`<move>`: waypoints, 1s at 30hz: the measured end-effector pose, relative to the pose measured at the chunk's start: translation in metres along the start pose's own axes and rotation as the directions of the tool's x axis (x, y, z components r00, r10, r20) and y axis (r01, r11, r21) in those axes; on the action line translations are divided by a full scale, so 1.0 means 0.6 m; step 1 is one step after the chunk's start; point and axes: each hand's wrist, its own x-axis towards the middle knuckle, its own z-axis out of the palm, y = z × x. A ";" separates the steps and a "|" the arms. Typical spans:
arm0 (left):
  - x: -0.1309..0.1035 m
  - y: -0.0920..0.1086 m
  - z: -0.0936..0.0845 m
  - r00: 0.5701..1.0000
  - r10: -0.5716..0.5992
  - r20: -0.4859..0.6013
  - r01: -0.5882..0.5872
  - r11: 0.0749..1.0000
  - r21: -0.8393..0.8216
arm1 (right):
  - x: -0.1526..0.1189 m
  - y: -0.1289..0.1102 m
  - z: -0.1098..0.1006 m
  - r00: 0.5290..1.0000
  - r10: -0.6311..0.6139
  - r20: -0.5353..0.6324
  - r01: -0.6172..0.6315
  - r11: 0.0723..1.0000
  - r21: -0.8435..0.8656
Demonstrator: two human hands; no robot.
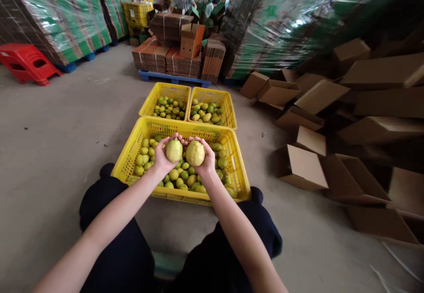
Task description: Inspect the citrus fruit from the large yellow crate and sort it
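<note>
Side by side above the near yellow crate [132, 136], my two hands each hold a lemon. My left hand [162, 158] cups a greenish-yellow lemon [174, 150] from below and behind. In my right hand [208, 160] rests a bumpy, yellower lemon [195, 153], with the fingers curled behind it. The fingertips of both hands come close together at the middle. Beneath them, the crate holds many loose lemons [174, 174], some green and some yellow.
Two smaller yellow crates, one at left [145, 103] and one at right [230, 107], hold more lemons beyond. Cardboard boxes [306, 167] lie heaped at right. Flattened cartons [155, 59] sit on a blue pallet [172, 79]. A red stool [28, 63] stands left; a person [183, 1] is at the back.
</note>
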 end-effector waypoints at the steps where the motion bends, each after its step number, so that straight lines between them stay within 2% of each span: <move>1: 0.000 0.000 0.000 1.000 0.002 -0.002 -0.002 1.000 -0.002 | 0.001 0.000 -0.001 1.000 0.002 0.006 -0.002 1.000 0.004; 18: -0.001 -0.001 0.005 1.000 -0.002 -0.017 0.002 1.000 -0.016 | 0.001 0.003 0.002 1.000 0.005 -0.011 -0.005 0.999 0.045; 30: -0.002 0.003 -0.002 0.999 -0.021 -0.028 0.021 1.000 -0.012 | 0.002 0.005 -0.006 0.999 0.031 -0.032 -0.029 0.997 0.066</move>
